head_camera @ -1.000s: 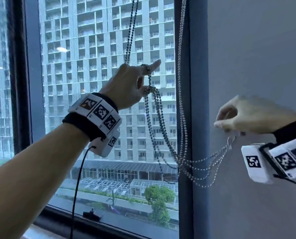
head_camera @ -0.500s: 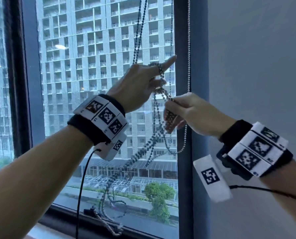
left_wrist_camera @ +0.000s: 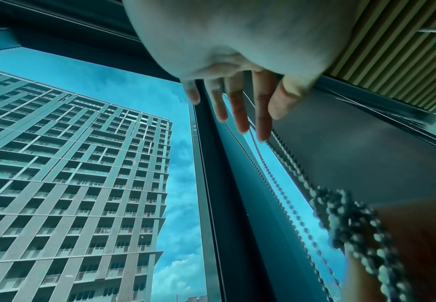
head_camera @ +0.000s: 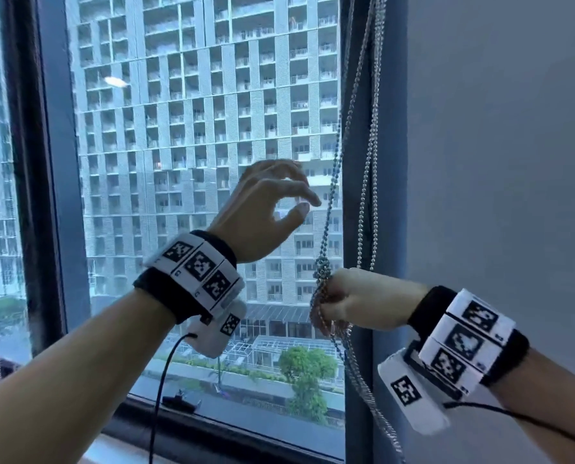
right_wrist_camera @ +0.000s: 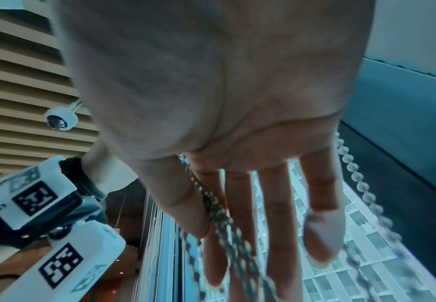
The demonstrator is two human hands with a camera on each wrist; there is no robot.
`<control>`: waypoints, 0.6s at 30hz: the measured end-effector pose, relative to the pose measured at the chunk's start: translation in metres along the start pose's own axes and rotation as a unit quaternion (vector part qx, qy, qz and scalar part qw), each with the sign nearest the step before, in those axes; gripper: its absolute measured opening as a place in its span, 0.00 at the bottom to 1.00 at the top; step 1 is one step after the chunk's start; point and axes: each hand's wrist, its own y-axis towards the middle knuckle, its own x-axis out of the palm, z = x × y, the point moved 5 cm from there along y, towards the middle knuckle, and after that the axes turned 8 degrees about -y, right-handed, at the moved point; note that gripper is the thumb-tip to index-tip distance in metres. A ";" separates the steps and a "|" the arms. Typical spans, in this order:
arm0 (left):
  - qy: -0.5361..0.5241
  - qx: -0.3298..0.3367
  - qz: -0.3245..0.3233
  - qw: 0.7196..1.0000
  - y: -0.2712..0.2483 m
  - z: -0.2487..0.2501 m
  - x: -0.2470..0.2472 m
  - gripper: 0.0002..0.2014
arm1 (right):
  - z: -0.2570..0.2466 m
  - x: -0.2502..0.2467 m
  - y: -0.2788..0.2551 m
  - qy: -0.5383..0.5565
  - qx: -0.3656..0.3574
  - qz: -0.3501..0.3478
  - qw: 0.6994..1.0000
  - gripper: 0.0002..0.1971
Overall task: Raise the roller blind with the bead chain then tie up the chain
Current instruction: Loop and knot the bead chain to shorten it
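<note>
The metal bead chain hangs in front of the window's right frame and is bunched into a knot. Just below the knot my right hand grips the gathered loops, which trail down past the sill. In the right wrist view the chain runs between my thumb and fingers. My left hand hovers up and to the left of the knot, fingers loosely curled, holding nothing. From the left wrist view its fingers hang relaxed beside the chain, with the knot lower right. No blind fabric shows in the head view.
A second pair of bead strands hangs along the dark window frame. A grey wall stands to the right and the sill runs below. A dome camera hangs from the slatted ceiling.
My left hand has let the chain slip off its index finger and drawn back to the left. My right hand has pulled the loops down, and the knot has drawn tight above it.
</note>
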 end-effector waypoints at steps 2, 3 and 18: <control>-0.036 -0.019 -0.024 0.999 -0.002 0.001 0.009 0.11 | 0.003 -0.002 -0.002 0.013 0.010 0.001 1.000 0.09; -0.063 -0.037 -0.037 0.997 -0.003 0.002 0.015 0.13 | 0.004 -0.004 -0.003 0.030 0.007 0.009 0.999 0.09; -0.278 -0.148 -0.049 0.948 -0.026 0.004 0.056 0.05 | 0.000 0.016 -0.002 0.233 -0.073 0.085 0.966 0.11</control>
